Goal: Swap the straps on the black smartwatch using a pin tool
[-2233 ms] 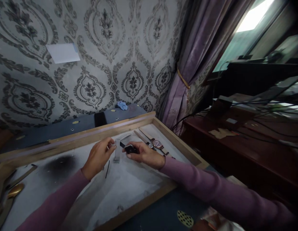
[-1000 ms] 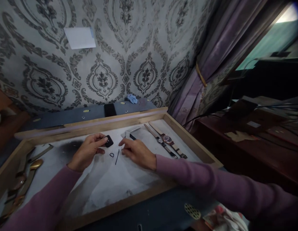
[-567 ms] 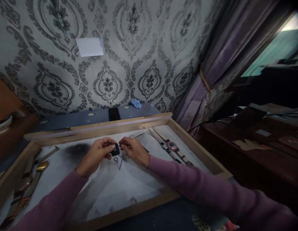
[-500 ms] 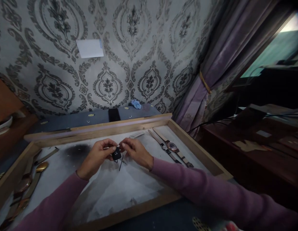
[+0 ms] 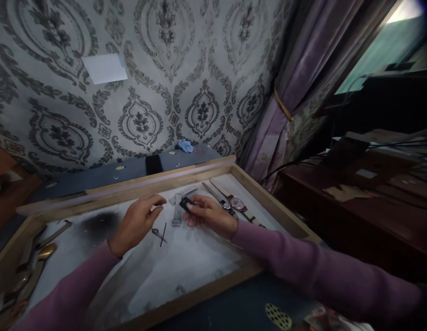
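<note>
My right hand (image 5: pixel 213 215) pinches a small black rounded-rectangular piece (image 5: pixel 186 204) between thumb and fingers, above a greyish translucent strap (image 5: pixel 177 215). My left hand (image 5: pixel 139 223) is held off to the left, its fingers curved and apart, with nothing in them. Below and between the hands, a thin black stick (image 5: pixel 163 234) lies crossed with a small metal tool that has a dark loop (image 5: pixel 155 231). Close beyond my right hand are a wristwatch with a large round face (image 5: pixel 237 203) and a smaller dark-strapped wristwatch (image 5: pixel 227 206).
A wooden frame (image 5: pixel 275 209) borders the white work surface. At its left lie a gold-cased watch (image 5: pixel 47 251) and other straps. Behind the frame are a black phone-like slab (image 5: pixel 153 164) and a crumpled blue cloth (image 5: pixel 186 146). A dark red desk (image 5: pixel 303 197) stands at right.
My left hand has let go of the black piece and drawn away from it. My right hand now holds it alone, farther right, uncovering the translucent strap. The view has shifted slightly.
</note>
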The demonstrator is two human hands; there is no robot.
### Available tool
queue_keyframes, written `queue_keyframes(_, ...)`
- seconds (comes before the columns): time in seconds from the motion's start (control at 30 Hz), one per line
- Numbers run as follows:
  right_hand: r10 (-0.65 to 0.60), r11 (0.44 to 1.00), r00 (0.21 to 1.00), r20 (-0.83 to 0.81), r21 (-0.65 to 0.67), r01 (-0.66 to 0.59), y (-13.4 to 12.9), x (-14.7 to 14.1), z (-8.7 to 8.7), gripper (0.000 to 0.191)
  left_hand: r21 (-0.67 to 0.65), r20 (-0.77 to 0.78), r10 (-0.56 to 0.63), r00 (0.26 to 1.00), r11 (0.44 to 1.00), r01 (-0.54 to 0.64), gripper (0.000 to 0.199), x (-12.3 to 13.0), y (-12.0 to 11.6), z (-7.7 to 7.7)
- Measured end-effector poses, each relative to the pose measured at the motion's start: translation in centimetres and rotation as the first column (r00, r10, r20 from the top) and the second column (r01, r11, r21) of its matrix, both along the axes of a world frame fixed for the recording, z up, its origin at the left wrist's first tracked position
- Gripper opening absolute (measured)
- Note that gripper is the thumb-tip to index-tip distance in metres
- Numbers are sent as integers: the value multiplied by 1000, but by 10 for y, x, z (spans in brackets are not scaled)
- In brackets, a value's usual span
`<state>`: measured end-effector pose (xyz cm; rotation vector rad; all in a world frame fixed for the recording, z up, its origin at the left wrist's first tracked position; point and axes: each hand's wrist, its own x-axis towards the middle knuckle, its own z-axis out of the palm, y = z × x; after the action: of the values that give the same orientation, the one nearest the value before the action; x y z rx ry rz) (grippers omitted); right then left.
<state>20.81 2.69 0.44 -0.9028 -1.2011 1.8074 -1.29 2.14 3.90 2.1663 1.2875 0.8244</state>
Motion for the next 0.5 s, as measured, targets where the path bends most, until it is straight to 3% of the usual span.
queue_keyframes(0.2, 56, 997, 995, -84, 58, -51, 10, 3, -3, 39, 147, -349, -252, 903, 937, 318, 25, 15, 10, -13)
queue_keyframes(0.5, 123, 992, 975, -187, 62, -113, 12, 3, 4, 38, 215, -558, -287, 779, 856, 470, 26, 13, 17, -17)
